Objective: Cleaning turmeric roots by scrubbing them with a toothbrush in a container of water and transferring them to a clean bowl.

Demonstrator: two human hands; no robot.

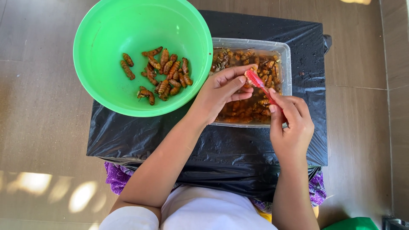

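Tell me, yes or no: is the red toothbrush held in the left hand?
No. The right hand grips the red toothbrush by its handle, while the left hand pinches something small against its bristles over the clear tub.

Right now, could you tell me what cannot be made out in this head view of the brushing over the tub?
- What the left hand pinches: its own fingers and the red brush cover it.
- Brush handle: wrapped inside the right hand.
- Bottom of the clear tub: hidden by brown liquid and both hands.
- Detail on the grubs in the green bowl: too small.
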